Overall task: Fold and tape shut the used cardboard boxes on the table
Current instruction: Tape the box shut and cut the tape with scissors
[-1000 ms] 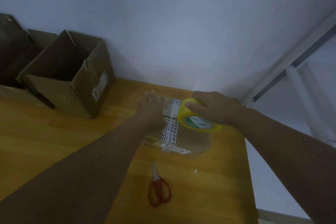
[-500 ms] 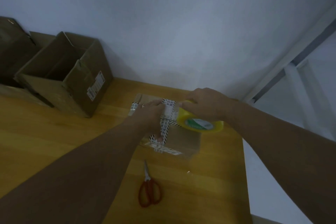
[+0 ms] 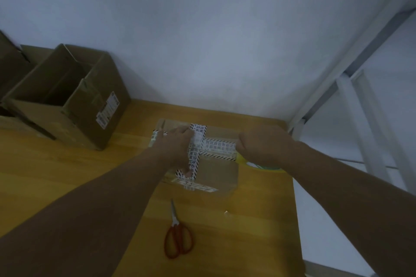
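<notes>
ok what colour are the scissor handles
Red: the scissors have red handles, clearest in the head view.

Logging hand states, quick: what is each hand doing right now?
Left hand: open, fingers pressing flat on the small box.
Right hand: closed on the yellow tape roll.

Smooth, faintly sheened wood table (image 3: 45, 164); matt brown cardboard on the centre box (image 3: 216, 175) and the upper-left open box (image 3: 90, 119); scissors (image 3: 175, 222) with metal blades and red plastic handles; glossy yellow tape roll (image 3: 244, 160).
</notes>
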